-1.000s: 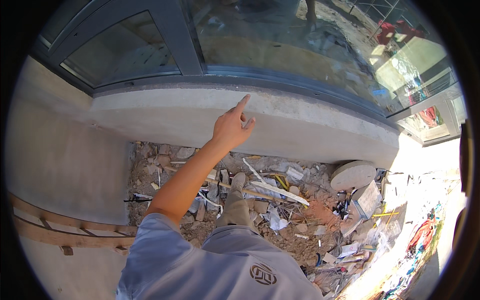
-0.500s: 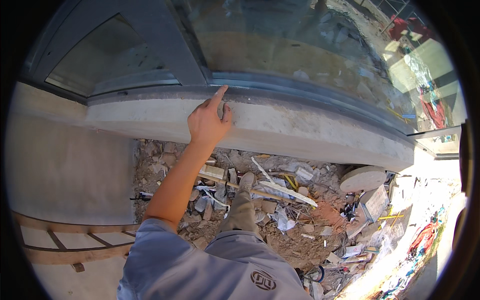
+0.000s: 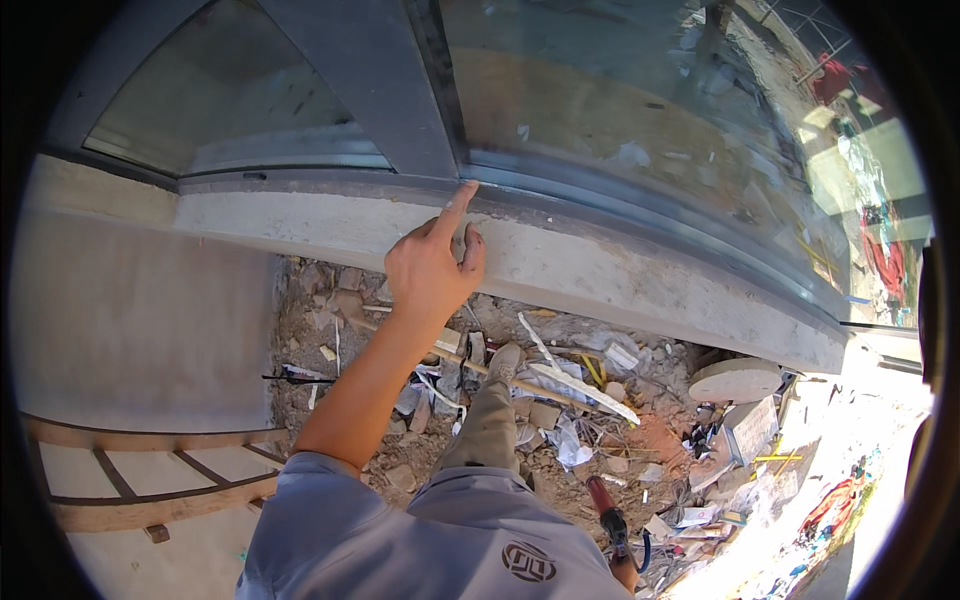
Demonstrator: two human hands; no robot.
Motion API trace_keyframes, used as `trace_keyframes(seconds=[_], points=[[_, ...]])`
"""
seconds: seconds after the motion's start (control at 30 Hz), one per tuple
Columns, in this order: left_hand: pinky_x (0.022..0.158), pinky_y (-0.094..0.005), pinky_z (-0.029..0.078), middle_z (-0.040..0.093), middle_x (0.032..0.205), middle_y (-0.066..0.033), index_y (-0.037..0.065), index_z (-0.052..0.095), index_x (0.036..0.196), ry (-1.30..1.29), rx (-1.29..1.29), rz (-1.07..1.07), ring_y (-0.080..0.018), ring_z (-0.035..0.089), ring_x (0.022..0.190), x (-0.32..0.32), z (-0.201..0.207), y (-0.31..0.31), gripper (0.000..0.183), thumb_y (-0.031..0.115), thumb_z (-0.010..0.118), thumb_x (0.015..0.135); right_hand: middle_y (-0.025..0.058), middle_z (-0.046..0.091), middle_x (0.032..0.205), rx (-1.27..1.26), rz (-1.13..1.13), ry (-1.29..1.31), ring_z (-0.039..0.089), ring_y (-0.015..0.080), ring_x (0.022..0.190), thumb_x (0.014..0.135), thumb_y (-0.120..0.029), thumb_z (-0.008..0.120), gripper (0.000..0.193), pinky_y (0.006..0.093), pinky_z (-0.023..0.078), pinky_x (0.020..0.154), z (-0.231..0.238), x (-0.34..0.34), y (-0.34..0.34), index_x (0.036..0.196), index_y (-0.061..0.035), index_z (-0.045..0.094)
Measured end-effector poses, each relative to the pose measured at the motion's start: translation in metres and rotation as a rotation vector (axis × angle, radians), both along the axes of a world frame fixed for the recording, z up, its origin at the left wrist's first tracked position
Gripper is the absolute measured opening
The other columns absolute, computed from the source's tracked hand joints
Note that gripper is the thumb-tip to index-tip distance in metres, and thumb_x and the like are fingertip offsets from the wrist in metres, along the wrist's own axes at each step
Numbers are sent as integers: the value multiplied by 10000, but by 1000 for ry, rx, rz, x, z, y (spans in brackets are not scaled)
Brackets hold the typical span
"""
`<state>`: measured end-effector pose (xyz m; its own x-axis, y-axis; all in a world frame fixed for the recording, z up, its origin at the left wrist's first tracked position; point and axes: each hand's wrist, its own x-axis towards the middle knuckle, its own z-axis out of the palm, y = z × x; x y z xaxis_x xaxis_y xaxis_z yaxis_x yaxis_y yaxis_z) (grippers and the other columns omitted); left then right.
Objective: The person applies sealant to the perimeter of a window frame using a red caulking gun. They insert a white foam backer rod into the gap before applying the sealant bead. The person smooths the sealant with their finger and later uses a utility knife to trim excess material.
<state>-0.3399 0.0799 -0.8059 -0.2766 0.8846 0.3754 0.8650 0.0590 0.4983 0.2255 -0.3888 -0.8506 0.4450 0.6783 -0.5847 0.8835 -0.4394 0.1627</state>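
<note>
My left hand (image 3: 432,262) reaches up to the window, holding nothing. Its index finger is stretched out, with the tip touching the bottom of the grey window frame (image 3: 410,140) where an upright bar meets the lower rail. The thumb stands apart and the other fingers are curled. Below that hand runs the pale concrete sill (image 3: 600,262). Low in the view, partly hidden by my shirt, my right hand (image 3: 624,573) grips a red and black caulking gun (image 3: 603,500), whose rear end is hard to make out.
Rubble, broken boards and plastic scraps (image 3: 570,440) cover the ground around my foot (image 3: 505,362). A wooden ladder (image 3: 150,512) lies at the lower left beside a plastered wall (image 3: 150,330). A round pale slab (image 3: 735,381) leans under the sill at right. Large glass panes (image 3: 620,100) stand ahead.
My left index fingertip has shifted right along the frame's lower edge, while the view has moved slightly. The caulking gun and my right hand have come into view at the bottom.
</note>
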Motion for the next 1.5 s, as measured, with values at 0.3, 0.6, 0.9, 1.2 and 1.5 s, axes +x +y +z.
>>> trace_keyframes(seconds=[0.3, 0.6, 0.9, 1.2, 1.5], points=[[466, -347, 460, 513, 535, -2, 230, 609, 1410, -62, 59, -67, -188, 510, 432, 11, -7, 7, 573, 210, 712, 847, 233, 709, 826, -81, 201, 32, 681, 469, 802, 874, -265, 693, 264, 573, 525, 690, -23, 42, 1, 1050, -69, 712], [463, -296, 427, 482, 533, 1, 131, 567, 1457, -168, 40, -54, -156, 483, 434, -12, -7, -8, 624, 161, 724, 853, 250, 715, 878, -154, 17, 55, 682, 482, 862, 897, -324, 681, 313, 572, 534, 745, -35, 9, 35, 1058, -57, 705], [462, -306, 416, 475, 550, 1, 141, 593, 1420, -221, 87, -267, -161, 467, 445, 14, -7, 8, 603, 160, 736, 834, 257, 717, 904, -120, 5, 94, 680, 488, 881, 909, -354, 676, 339, 570, 537, 770, -26, -13, 38, 1056, -50, 705], [465, -324, 434, 479, 567, -9, 151, 617, 1403, -263, 11, -91, -184, 475, 453, 5, -9, 4, 571, 162, 708, 839, 244, 721, 925, -105, -17, 115, 692, 463, 877, 935, -359, 656, 331, 548, 548, 734, -16, -30, 68, 1093, -72, 706], [487, -298, 438, 576, 644, -31, 115, 679, 1292, -312, 8, -510, -158, 532, 498, 69, 5, 15, 406, 114, 733, 889, 233, 721, 848, -114, 1, 6, 702, 448, 843, 925, -370, 624, 281, 550, 552, 747, -11, -39, 71, 1004, -130, 747]])
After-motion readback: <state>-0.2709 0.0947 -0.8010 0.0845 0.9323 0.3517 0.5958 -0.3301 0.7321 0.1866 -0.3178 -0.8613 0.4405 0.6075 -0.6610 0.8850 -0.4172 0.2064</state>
